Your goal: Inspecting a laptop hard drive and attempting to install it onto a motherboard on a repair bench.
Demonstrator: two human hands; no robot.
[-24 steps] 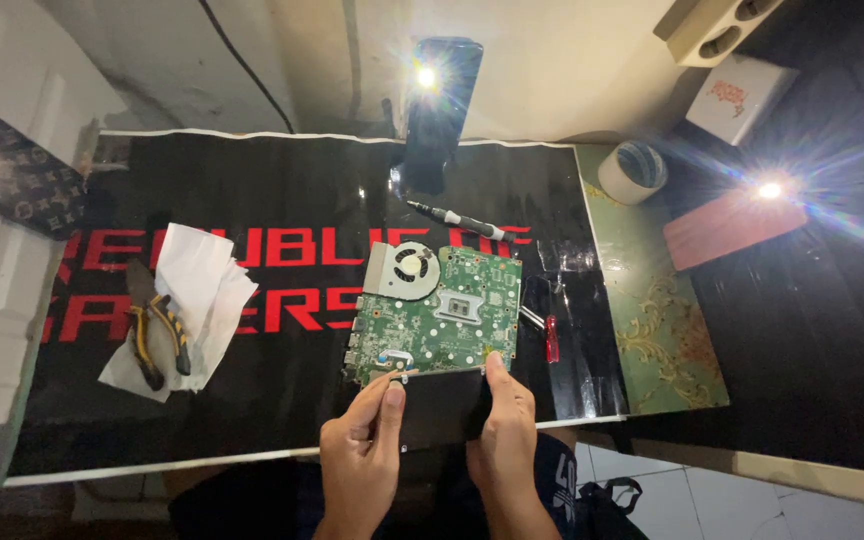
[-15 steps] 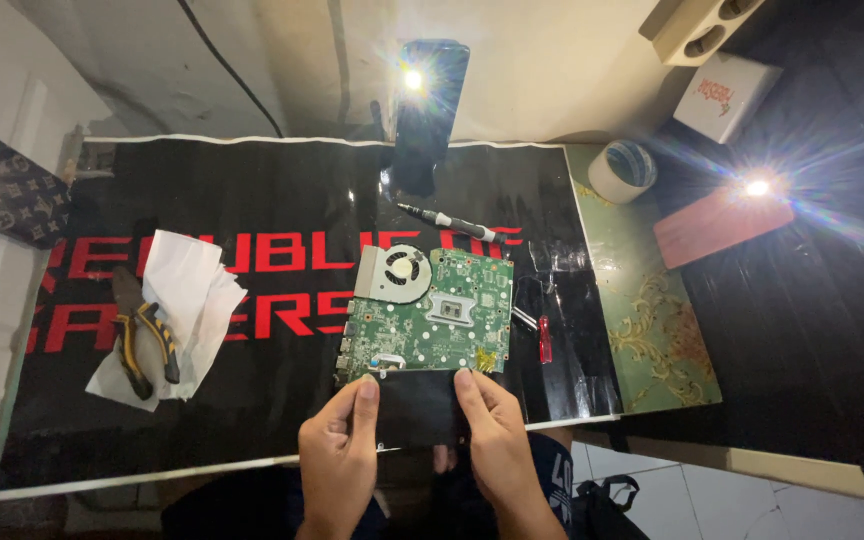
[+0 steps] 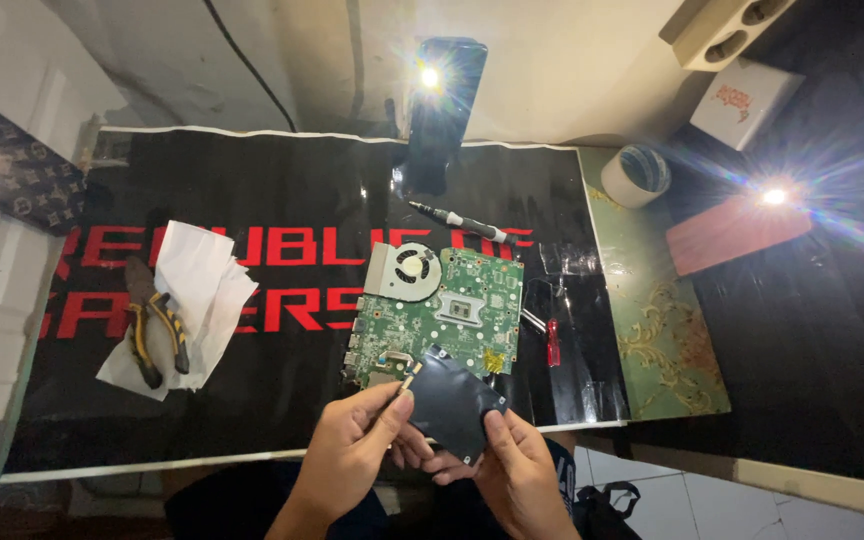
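both hands grasp a flat black rectangular card (image 3: 455, 407), left hand (image 3: 354, 458) and right hand (image 3: 518, 470), just below green circuit board (image 3: 444, 315).

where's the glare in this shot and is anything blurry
Head view: starburst glare from a lamp at top centre, another flare at right over the red block, a faint one at the left edge. The board and both hands, left and right, stay fairly sharp; the corners look dim.
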